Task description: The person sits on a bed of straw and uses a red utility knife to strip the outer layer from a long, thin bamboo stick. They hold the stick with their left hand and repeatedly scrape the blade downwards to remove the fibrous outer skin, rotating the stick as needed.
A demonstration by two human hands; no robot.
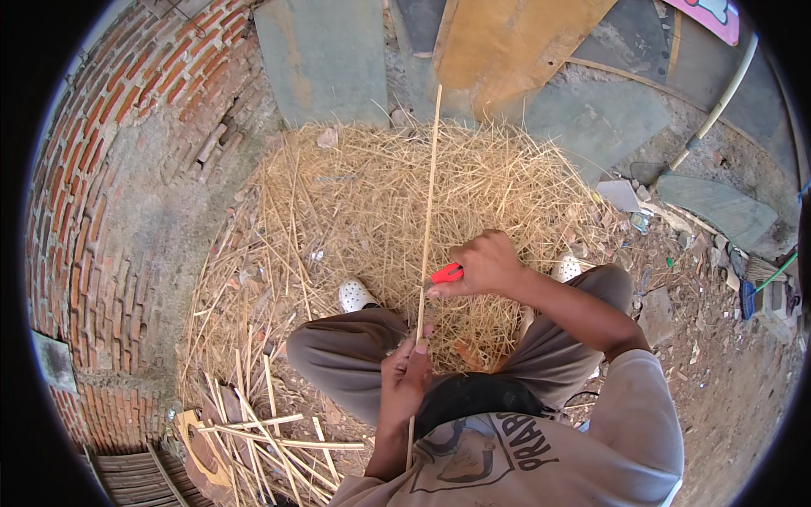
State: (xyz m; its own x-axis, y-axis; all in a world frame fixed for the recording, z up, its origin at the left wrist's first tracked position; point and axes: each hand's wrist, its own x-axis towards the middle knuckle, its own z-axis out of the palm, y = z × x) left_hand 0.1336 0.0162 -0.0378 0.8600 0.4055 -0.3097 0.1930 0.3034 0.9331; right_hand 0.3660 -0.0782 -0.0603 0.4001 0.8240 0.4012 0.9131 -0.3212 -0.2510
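A long, thin, pale bamboo strip [431,182] runs nearly upright through the middle of the view, from beyond the straw down past my lap. My left hand [405,373] is closed around its lower part, close to my body. Higher up, my right hand [486,264] grips a red-handled cutter [448,273], its front end against or right beside the strip. The cutter's blade is too small to make out, and my right fingers hide part of the handle.
A thick heap of straw-like shavings [363,203] covers the ground around my white clogs [356,296]. Cut strips [287,444] lie crossed at lower left. A brick wall [93,279] rises at left; grey boards [321,63] and an orange-brown board [515,51] stand at the far side.
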